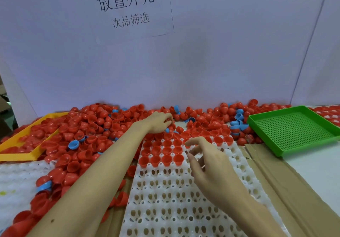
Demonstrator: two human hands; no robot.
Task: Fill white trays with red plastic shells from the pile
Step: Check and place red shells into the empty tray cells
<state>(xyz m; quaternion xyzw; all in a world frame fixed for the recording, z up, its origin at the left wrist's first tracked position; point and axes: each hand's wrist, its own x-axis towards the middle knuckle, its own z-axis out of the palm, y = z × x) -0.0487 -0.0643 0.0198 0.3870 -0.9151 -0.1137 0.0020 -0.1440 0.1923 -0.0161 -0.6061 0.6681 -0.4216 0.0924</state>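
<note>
A big pile of red plastic shells covers the table's far and left side. In front of me lies a white tray with egg-shaped holes. Its far rows hold red shells, open side up; the near rows are bare. My left hand reaches into the pile just beyond the tray, and its fingers curl over red shells there. My right hand hovers over the tray's right part with loosely spread fingers that hold nothing.
A second white tray lies at the left, partly under shells. A yellow tray sits far left and a green perforated tray far right. Blue shells are mixed into the pile. Cardboard lies under the tray; a white board stands behind.
</note>
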